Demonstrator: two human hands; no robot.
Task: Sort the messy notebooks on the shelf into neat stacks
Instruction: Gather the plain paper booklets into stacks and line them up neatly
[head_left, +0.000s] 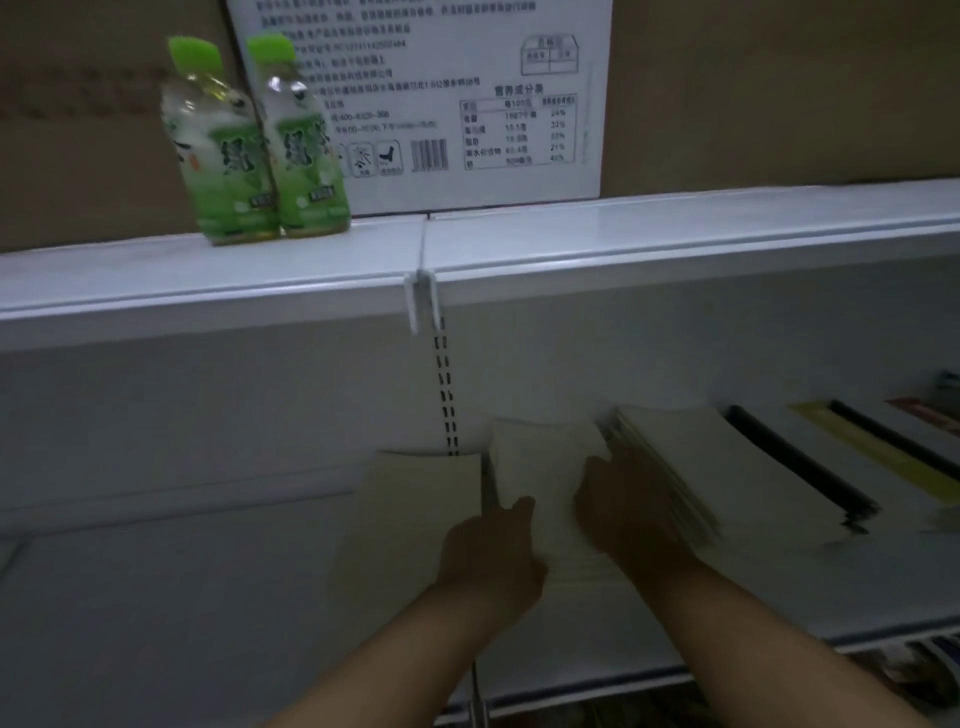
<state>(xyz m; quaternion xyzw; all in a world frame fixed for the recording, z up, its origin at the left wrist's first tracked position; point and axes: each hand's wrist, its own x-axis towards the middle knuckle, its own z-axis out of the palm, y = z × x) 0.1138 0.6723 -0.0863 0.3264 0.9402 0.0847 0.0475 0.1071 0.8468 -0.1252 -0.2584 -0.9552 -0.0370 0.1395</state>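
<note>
A stack of pale cream notebooks (545, 467) sits on the white lower shelf (156, 597), held between both hands. My left hand (493, 551) grips its left edge with the thumb on top. My right hand (623, 514) grips its right edge. Another cream notebook stack (405, 514) lies flat just to the left. A taller slanted stack of notebooks (727, 467) leans on the right, touching my right hand.
Black-spined and yellow-edged notebooks (857, 457) lie further right. The upper shelf (571, 244) overhangs the hands and carries two green tea bottles (249, 150) and a white printed carton (467, 93). A slotted upright (447, 395) runs down the back panel.
</note>
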